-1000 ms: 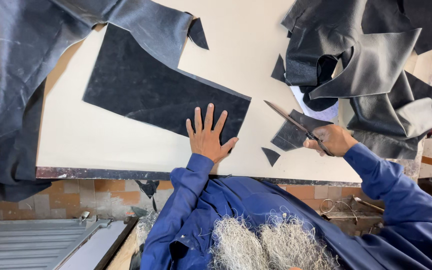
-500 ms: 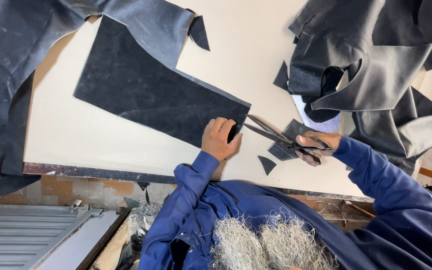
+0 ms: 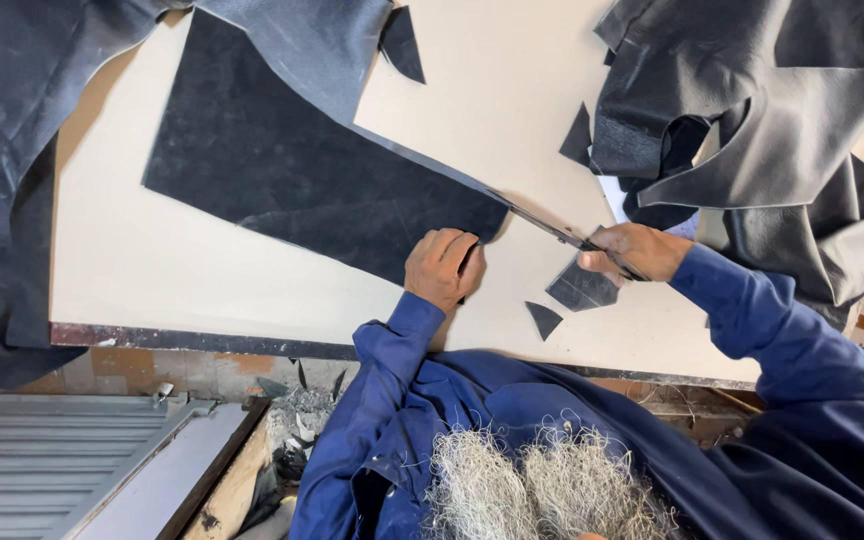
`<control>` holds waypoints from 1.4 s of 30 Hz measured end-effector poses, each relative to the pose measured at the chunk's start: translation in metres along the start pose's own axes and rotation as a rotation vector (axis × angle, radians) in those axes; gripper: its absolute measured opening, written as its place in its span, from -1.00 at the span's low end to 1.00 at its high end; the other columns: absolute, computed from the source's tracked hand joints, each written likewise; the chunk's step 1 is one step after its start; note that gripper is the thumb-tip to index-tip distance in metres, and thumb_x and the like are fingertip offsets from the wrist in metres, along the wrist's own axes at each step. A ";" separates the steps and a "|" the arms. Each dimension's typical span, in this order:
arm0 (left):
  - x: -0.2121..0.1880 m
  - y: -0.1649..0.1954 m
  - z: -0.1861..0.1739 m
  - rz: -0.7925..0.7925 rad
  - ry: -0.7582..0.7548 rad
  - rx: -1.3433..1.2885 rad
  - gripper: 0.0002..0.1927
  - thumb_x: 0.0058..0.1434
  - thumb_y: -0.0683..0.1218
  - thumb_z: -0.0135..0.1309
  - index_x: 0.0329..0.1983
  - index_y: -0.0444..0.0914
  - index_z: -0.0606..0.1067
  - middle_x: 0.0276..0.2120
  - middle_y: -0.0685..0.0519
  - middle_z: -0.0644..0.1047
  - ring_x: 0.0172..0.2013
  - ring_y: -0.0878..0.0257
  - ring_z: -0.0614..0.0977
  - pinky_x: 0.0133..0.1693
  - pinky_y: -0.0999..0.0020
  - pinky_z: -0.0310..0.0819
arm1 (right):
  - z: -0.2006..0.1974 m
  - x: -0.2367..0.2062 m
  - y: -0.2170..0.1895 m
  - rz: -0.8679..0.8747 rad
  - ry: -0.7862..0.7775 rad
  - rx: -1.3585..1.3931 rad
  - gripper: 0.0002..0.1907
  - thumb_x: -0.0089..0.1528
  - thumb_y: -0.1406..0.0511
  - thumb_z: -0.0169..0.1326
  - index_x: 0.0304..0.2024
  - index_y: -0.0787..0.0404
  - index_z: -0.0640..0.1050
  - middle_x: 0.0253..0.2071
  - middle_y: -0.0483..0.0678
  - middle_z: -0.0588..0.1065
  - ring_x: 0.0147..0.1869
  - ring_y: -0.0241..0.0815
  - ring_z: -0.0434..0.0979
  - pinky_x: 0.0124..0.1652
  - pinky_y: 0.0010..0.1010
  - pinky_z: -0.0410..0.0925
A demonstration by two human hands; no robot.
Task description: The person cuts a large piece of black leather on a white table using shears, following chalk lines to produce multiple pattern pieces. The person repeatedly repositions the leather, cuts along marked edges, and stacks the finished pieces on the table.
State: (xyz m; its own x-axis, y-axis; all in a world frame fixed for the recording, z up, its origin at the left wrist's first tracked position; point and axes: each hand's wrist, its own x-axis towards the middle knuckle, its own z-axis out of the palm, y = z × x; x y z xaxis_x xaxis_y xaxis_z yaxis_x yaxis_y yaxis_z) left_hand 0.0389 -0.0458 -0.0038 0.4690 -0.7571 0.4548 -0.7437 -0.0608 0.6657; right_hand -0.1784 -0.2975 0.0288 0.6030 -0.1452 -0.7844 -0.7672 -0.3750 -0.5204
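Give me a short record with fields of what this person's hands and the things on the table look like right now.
Surface: pale cutting table
Left hand: curled, gripping the near corner of the dark sheet
Right hand: holding scissors, blades along the sheet's right edge
Scraps: small dark triangular offcut near the table's front edge, another at the far side
Right side: heap of black material
Clothing: blue sleeves

cream worktable (image 3: 202,280) with worn dark edge; corrugated metal sheet (image 3: 42,450) below it.
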 end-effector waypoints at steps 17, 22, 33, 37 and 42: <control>-0.001 -0.002 -0.005 -0.017 -0.020 -0.009 -0.83 0.15 -0.20 0.26 -0.18 -0.24 0.57 -0.27 0.05 0.52 -0.29 0.12 0.57 -0.26 0.25 0.50 | -0.006 0.006 -0.041 0.066 0.061 -0.206 -0.36 0.09 -0.20 0.13 -0.62 0.23 0.51 -0.77 -0.08 0.40 -0.67 -0.18 0.48 -0.59 -0.34 0.34; 0.001 0.000 -0.008 -0.028 -0.016 -0.009 -0.83 0.15 -0.20 0.25 -0.19 -0.24 0.56 -0.27 0.06 0.52 -0.29 0.12 0.57 -0.26 0.25 0.50 | -0.003 0.001 -0.042 0.138 0.067 -0.188 -0.35 0.02 -0.21 0.19 -0.65 0.24 0.52 -0.79 -0.09 0.42 -0.68 -0.18 0.50 -0.59 -0.36 0.38; -0.002 -0.002 -0.014 -0.014 -0.019 -0.088 -0.82 0.13 -0.20 0.25 -0.20 -0.22 0.54 -0.28 0.04 0.49 -0.29 0.09 0.55 -0.25 0.23 0.47 | 0.002 0.026 -0.073 0.063 0.034 -0.189 -0.16 0.12 -0.36 -0.04 -0.52 0.30 0.54 -0.68 -0.01 0.40 -0.55 -0.05 0.53 -0.49 -0.25 0.41; -0.003 -0.001 -0.015 -0.016 -0.032 -0.102 -0.82 0.14 -0.21 0.25 -0.20 -0.22 0.54 -0.28 0.05 0.49 -0.28 0.09 0.56 -0.23 0.22 0.47 | 0.005 0.045 -0.085 0.063 0.072 -0.236 -0.17 0.07 -0.37 -0.03 -0.48 0.28 0.58 -0.67 0.03 0.44 -0.50 -0.02 0.59 -0.45 -0.21 0.45; -0.001 -0.002 -0.019 -0.019 -0.024 -0.111 -0.82 0.14 -0.21 0.25 -0.20 -0.22 0.54 -0.28 0.05 0.49 -0.26 0.08 0.56 -0.22 0.22 0.46 | 0.005 0.049 -0.085 -0.028 0.144 -0.313 -0.16 0.05 -0.39 -0.01 -0.44 0.26 0.60 -0.63 0.10 0.49 -0.44 0.05 0.62 -0.39 -0.21 0.46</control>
State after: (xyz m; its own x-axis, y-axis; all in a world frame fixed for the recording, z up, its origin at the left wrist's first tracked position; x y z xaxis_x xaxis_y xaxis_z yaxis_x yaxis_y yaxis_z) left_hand 0.0488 -0.0323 0.0058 0.4698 -0.7722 0.4279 -0.6768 -0.0039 0.7361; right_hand -0.0848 -0.2684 0.0323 0.6646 -0.2501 -0.7041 -0.6590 -0.6404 -0.3946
